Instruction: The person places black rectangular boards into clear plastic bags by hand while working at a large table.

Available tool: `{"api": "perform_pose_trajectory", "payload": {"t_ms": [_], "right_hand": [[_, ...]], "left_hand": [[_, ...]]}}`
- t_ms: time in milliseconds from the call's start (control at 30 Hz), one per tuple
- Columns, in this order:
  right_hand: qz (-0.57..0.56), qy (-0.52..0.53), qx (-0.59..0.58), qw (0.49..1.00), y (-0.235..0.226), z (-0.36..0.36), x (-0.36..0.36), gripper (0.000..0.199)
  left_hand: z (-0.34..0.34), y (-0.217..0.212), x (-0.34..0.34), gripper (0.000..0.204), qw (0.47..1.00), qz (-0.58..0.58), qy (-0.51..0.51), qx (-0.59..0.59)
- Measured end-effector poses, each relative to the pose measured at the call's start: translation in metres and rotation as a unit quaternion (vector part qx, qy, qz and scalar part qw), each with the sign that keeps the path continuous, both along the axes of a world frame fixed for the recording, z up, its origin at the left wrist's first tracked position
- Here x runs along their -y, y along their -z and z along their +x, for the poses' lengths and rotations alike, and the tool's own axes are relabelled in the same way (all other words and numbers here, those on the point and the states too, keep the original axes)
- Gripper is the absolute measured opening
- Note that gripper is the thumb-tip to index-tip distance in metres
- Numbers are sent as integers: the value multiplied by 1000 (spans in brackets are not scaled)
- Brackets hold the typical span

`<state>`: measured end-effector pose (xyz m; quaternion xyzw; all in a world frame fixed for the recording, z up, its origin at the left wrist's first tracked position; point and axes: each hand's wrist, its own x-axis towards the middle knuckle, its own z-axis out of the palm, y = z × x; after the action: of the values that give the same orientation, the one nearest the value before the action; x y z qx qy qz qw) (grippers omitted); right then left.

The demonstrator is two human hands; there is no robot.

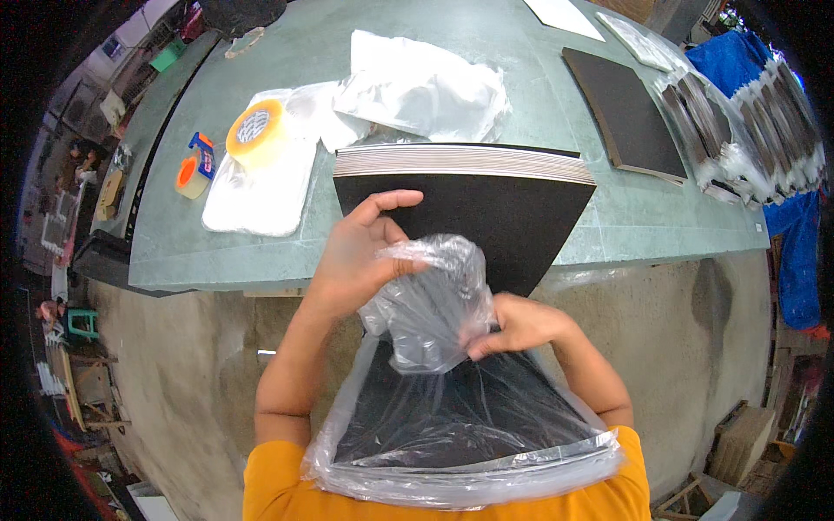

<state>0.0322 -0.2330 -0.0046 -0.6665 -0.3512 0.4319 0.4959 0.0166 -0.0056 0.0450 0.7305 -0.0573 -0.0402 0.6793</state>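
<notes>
Over the near edge of the green bench (261, 260), both hands are gripping a clear plastic bag (434, 304) bunched around a stack of black sheets (469, 208), the left hand (360, 252) closed on the bag's upper fold and the right hand (512, 326) pinching it lower down. Farther back on the bench, a roll of clear tape (254, 130) is sitting on a white foam tray (261, 195), with crumpled plastic bags (417, 87) and another dark board (621, 113) lying well apart.

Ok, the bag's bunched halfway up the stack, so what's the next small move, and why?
Probably draw the bunched clear plastic bag further up the stack of black sheets. Both the left hand and right hand pinch its gathered mouth near mid-stack, and the upper half, resting on the table edge, is uncovered.
</notes>
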Motion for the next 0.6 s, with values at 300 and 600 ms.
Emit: {"api": "perform_pose_trajectory", "payload": {"t_ms": [300,600], "right_hand": [[101,217,-160,958,-10,13,8,17],[293,221,-345,864,-9,3,-12,23]], "left_hand": [[-5,6,2,53,956,236,-9,174],[-26,0,32,22,981,134,106,91]]}}
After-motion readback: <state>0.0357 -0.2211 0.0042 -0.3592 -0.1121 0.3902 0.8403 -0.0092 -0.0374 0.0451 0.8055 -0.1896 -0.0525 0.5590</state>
